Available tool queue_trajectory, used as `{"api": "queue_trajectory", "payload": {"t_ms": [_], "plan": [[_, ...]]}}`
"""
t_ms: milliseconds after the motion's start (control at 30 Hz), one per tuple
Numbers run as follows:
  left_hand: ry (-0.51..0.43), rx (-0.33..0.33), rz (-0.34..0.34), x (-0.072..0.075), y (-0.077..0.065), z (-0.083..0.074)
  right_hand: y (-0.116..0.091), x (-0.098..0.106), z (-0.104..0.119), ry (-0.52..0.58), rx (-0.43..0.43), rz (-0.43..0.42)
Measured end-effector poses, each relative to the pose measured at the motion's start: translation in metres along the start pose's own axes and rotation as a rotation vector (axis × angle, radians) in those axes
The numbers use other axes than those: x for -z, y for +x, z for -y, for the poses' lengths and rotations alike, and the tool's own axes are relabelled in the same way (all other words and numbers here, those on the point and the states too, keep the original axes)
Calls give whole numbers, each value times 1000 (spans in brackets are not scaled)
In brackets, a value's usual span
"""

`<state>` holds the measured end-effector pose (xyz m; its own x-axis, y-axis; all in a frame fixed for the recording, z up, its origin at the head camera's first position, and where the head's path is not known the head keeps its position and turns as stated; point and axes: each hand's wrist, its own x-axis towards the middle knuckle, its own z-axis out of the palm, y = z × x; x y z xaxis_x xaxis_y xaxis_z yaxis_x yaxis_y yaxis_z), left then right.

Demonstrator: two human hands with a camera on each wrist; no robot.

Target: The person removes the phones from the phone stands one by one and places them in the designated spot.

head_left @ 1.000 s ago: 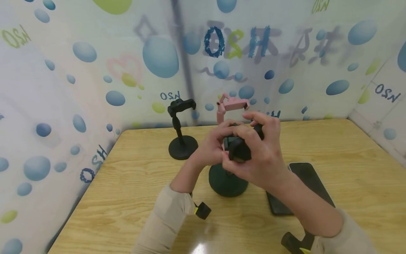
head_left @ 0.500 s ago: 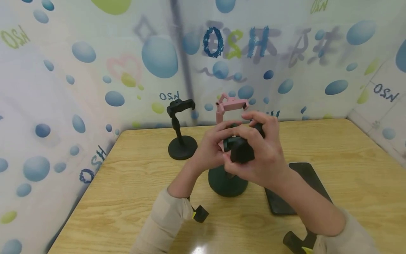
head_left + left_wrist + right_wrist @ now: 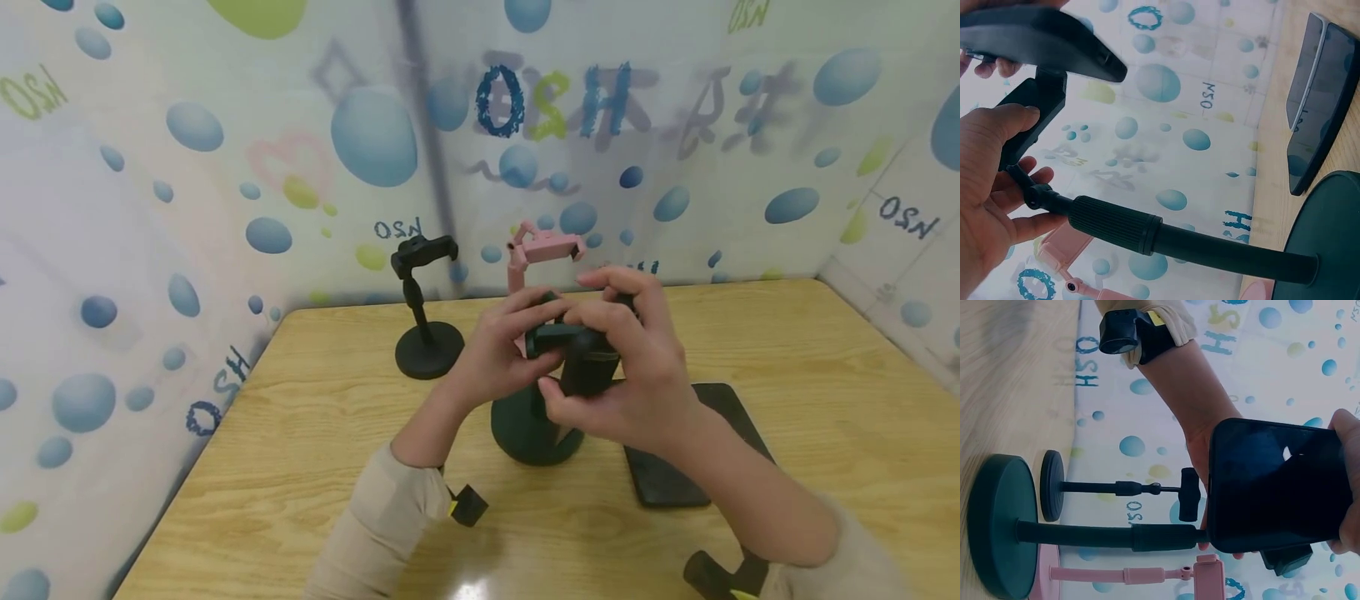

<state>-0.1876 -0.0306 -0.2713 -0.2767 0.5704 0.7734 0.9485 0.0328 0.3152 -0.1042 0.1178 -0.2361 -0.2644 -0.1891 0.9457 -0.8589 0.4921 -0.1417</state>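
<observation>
A dark green phone stand stands on the table, its round base (image 3: 528,437) below both hands. My left hand (image 3: 498,350) grips the stand's clamp (image 3: 1038,112) at the top, thumb pressed along its face in the left wrist view. A black smartphone (image 3: 1279,487) is held by its edges in my right hand (image 3: 637,367), fingers on one side and thumb on the other. The phone sits right at the clamp, screen toward the right wrist camera. In the right wrist view the phone hides most of the left hand and the clamp.
A black phone stand (image 3: 429,350) stands at the back left. A pink phone stand (image 3: 543,247) is behind the green one, partly hidden by the hands. Dark flat phones (image 3: 1316,112) lie on the table to the right. A patterned curtain wall (image 3: 375,200) rises behind the table.
My right hand and the phone have shifted slightly right, and the phone has tilted. More of the green clamp shows between the hands. The left hand keeps its grip.
</observation>
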Motion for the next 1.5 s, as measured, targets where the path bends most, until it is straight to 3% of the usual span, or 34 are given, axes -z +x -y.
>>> {"api": "queue_trajectory", "payload": {"t_ms": [333, 567, 767, 933, 1200, 1367, 1500], "plan": [[36, 16, 27, -1, 5, 0, -11, 26, -1, -82, -109, 32], [49, 2, 9, -5, 17, 2, -26, 54, -20, -179, -174, 52], [45, -5, 12, -10, 33, 1, -49, 90, -44, -291, -366, 220], [64, -49, 0, -17, 49, 3, -73, 110, -71, -404, -526, 380], [45, -43, -49, -34, 71, 13, -102, 141, -121, -457, -793, 745], [35, -39, -87, -46, 85, 25, -121, 157, -147, -416, -871, 934], [49, -33, -108, -56, 94, 35, -139, 164, -158, -395, -909, 985]]}}
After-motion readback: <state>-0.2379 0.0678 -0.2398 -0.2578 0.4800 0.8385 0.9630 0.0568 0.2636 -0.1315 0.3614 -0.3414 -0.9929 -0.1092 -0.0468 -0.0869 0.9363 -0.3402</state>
